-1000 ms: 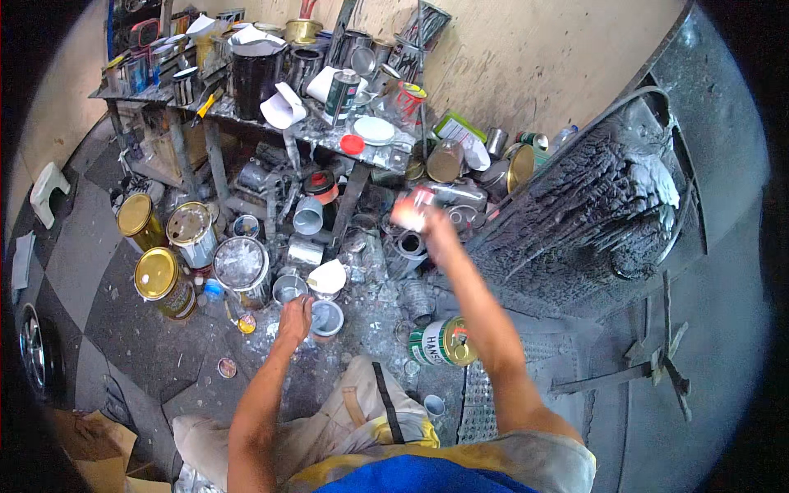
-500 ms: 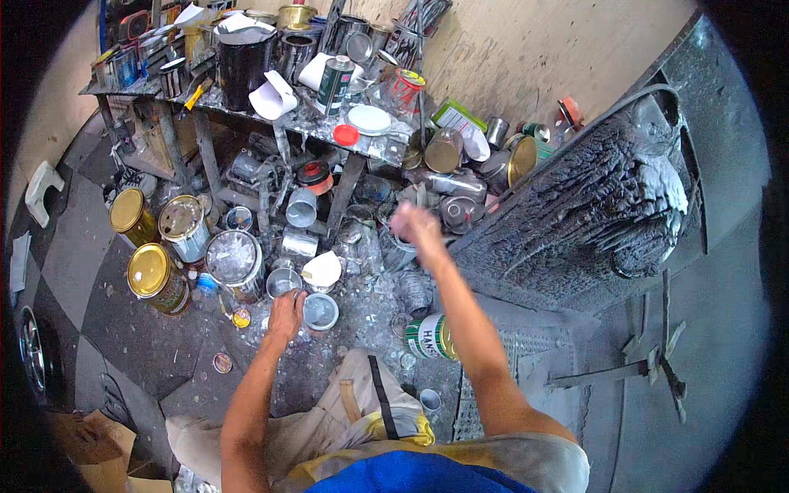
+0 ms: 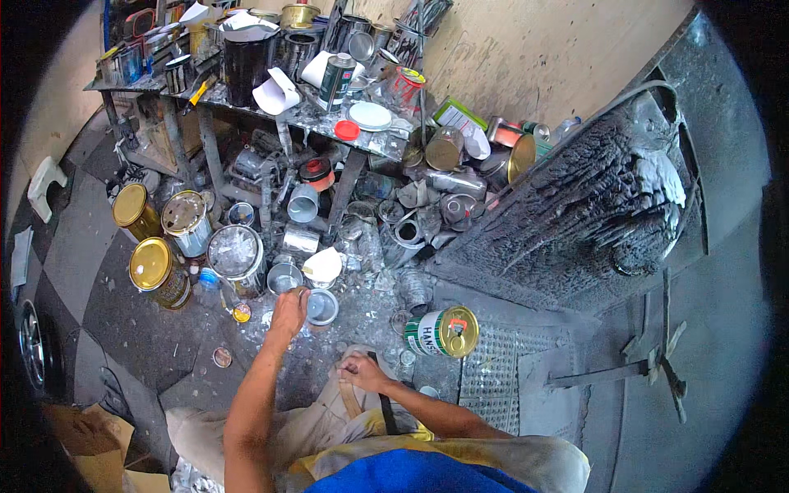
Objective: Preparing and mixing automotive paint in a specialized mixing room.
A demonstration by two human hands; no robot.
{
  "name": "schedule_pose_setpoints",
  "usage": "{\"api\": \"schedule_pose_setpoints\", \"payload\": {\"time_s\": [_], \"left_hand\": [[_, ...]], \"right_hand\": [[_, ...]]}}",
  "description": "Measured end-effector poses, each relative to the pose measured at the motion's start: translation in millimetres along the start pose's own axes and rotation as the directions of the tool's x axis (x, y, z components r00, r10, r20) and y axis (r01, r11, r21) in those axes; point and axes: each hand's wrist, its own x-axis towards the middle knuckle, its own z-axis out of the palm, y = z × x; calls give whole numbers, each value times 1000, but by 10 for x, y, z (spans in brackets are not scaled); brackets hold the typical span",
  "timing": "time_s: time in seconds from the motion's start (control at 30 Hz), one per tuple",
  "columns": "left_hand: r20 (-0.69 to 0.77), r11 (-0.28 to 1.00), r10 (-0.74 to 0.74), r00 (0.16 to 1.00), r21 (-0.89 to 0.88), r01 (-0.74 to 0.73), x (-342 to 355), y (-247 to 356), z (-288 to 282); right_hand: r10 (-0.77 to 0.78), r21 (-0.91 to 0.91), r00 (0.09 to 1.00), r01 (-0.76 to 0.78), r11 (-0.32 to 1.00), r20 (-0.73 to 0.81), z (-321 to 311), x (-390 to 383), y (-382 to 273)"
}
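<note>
The small open tin stands upright on the paint-spattered floor, directly in front of the seated person's knees. The left hand is closed around the tin's left side, fingers curled on its wall. Just behind the tin lies one white folded paper cone, touching or nearly touching its rim.

The right hand rests on the person's lap, loosely curled over a tan strap; whether it grips the strap cannot be determined.

Count of nearby items:
- Two gold-lidded cans at the left, one behind the other.
- Two larger silver cans, one with a spattered lid and one further back.
- One open silver tin just left of the held tin.
- One green-and-white can lying on its side to the right, gold end facing the camera, well apart from the held tin.
- Two loose round lids on the floor at the left, one yellow and one dull.

Behind these, the counter carries many tins, one black bucket, one red lid and one white lid. Further cans are piled beneath it.

Change from the earlier frames: the right arm was extended toward the pile of cans under the counter; it is now withdrawn to the lap. The left hand remains at the small tin.
</note>
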Motion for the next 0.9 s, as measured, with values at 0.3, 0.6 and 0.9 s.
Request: {"api": "schedule_pose_setpoints", "payload": {"time_s": [0.3,0.6,0.9], "left_hand": [[-74,1000,-1,997,-18,-1,-17,-41,9],[48,1000,13,999,6,-13,215,-16,160],[107,998,1,994,65,-8,423,155,172]], "right_hand": [[-40,75,952,66,995,-303,-859,561,90],[-511,-519,93,-120,846,-854,-4246,1835,-856],[-155,-310,283,-667,677,-946,-6068,2741,-294]]}}
